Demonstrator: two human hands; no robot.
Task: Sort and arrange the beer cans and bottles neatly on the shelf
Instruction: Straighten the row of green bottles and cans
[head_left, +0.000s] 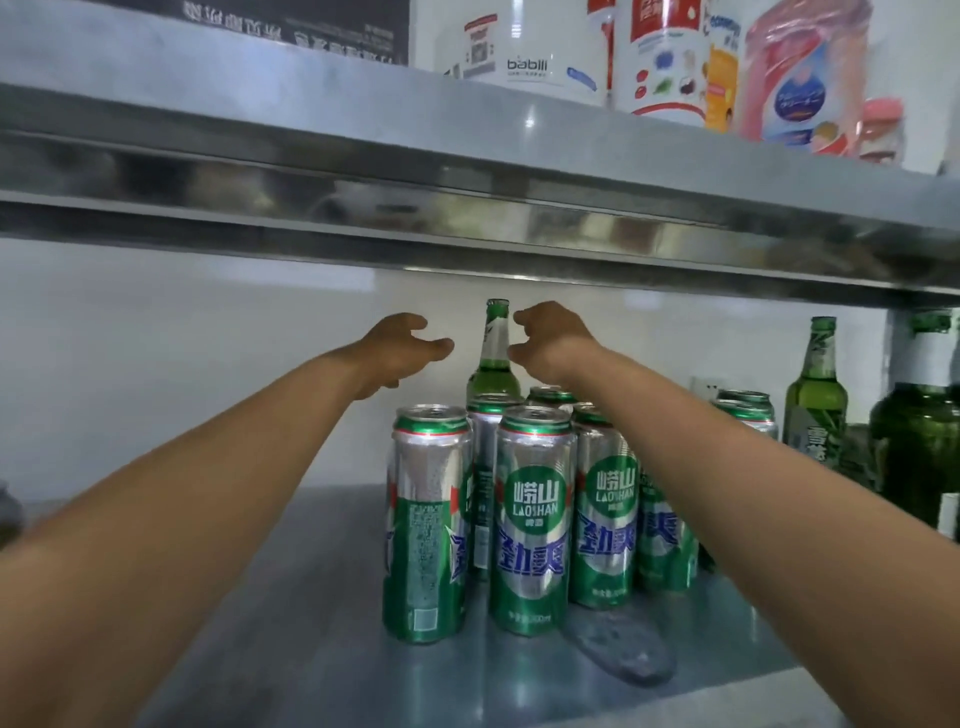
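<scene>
head view. a: where are our hands?
b: both are stretched deep over the shelf (311, 623). our left hand (400, 353) hovers with loosely curled fingers, gripping nothing; the green bottle (493, 353) stands upright just right of it.
a: and our right hand (545, 340)?
b: just on the bottle's other side, fingers curled toward the neck. we cannot tell whether they touch the glass; the gap is too fine.
a: the cans (530, 514)?
b: a tight upright cluster below both hands, nearer us than the bottle. more bottles (815, 384) stand well right of our right hand, two more cans (745, 410) beside them.
</scene>
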